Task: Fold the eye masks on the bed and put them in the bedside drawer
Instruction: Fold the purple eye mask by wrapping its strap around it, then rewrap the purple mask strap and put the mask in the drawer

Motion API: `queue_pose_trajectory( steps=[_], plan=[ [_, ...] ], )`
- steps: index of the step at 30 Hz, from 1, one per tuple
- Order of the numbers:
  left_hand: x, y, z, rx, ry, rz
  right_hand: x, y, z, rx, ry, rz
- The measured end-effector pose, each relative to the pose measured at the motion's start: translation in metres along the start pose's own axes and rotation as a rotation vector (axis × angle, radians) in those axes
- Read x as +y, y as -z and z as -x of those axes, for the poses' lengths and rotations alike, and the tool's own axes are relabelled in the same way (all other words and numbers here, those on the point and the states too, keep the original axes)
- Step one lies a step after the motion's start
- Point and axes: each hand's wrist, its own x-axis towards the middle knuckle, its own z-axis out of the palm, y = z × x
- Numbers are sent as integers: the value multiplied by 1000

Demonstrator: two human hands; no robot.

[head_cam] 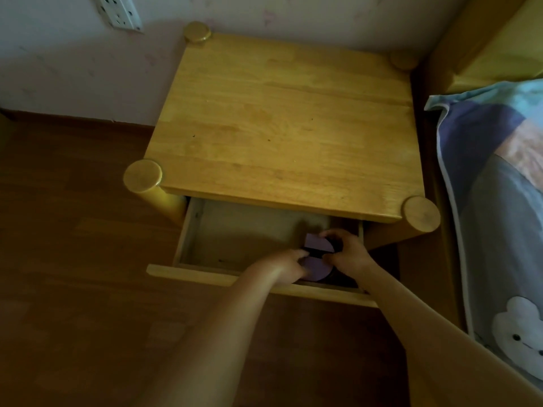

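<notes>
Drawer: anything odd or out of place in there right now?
Nothing stands out. The drawer is pulled open and sits square, both hands, left hand and right hand, hold purple eye masks in its right part. The nightstand top shows no mess.

Bedside table [282, 121]: pale varnished wood, smooth, slight sheen. Eye mask [318, 245]: purple matt cloth. Floor [73, 230]: dark wood.

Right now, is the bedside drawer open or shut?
Open. The drawer is pulled out from under the nightstand top, its inside showing, and both hands reach in, holding purple eye masks at its right end.
</notes>
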Motion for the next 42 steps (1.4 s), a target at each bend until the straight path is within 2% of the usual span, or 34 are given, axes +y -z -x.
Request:
queue_pose_trajectory(
  steps=[2,4,10,14,17,20,24,30,36,42],
  plan=[
    [2,-5,-9,-78,12,-97,5,1,-6,-79,131,393],
    [3,-9,-17,-98,38,-234,7,1,-10,-139,217,682],
    [4,-11,-25,-83,95,-376,13,10,-8,-251,266,995],
    [6,-12,-18,76,36,-321,10,16,11,-234,338,959],
    [9,-8,1,277,-29,-264,-1,29,31,-168,344,715],
    [23,2,32,397,-127,-192,-24,49,56,-68,334,551],
    [65,24,85,453,-164,-193,-64,84,102,-74,406,560],
    [161,53,190,383,-224,-280,-125,166,199,-5,454,543],
    [275,59,316,487,-357,-440,-195,263,318,128,454,580],
    [355,60,419,616,-499,-582,-247,326,436,229,441,678]
  ],
)
